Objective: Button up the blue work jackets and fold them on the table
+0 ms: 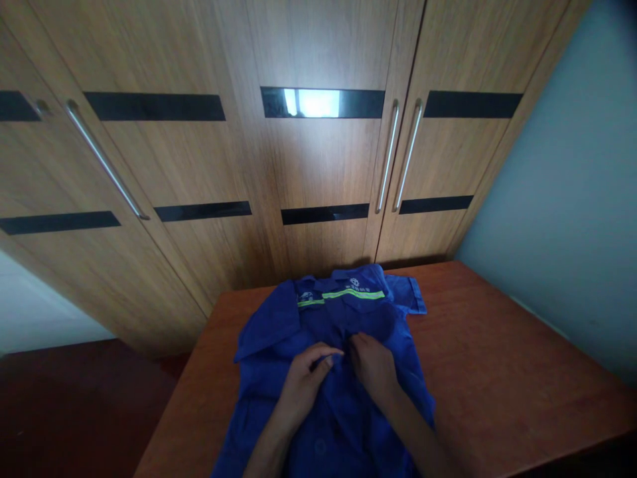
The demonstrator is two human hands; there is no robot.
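Note:
A blue short-sleeved work shirt (279, 318) with a yellow-green stripe across the chest lies spread on a reddish-brown wooden table (497, 358), collar toward the far edge. My left hand (303, 382) rests on the shirt's front, fingers curled and pinching the fabric at the middle opening. My right hand (373, 365) sits right beside it, fingers bent and closed on the cloth of the other front edge. Both hands meet at the shirt's centre line, below the stripe.
A wooden wardrobe (318, 153) with black bands and long metal handles (388, 156) stands just behind the table. A pale wall (572, 199) runs along the right. Dark red floor (74, 405) shows to the left of the table.

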